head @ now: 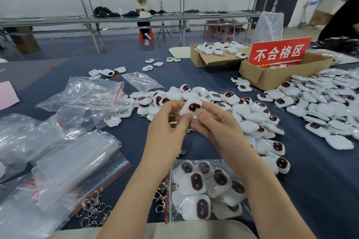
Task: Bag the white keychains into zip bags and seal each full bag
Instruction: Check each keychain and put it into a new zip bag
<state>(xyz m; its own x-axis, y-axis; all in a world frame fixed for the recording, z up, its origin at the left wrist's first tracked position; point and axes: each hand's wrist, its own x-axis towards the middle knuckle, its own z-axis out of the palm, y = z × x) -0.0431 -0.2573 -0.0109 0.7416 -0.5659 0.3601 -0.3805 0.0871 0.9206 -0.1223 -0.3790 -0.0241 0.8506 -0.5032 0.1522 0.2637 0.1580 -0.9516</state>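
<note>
Centrally, white keychain (191, 107) pinched between left hand (167, 122) and right hand (215, 122); filled zip bag (233, 169) at six o'clock.

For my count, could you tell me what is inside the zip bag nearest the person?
The zip bag holds white keychains with red-rimmed dark ovals; any lower layers are covered by the top ones.

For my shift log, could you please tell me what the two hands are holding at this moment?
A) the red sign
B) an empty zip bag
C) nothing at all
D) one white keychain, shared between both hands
D: the left hand and the right hand both pinch one white keychain in their fingers, above the loose pile.
</note>
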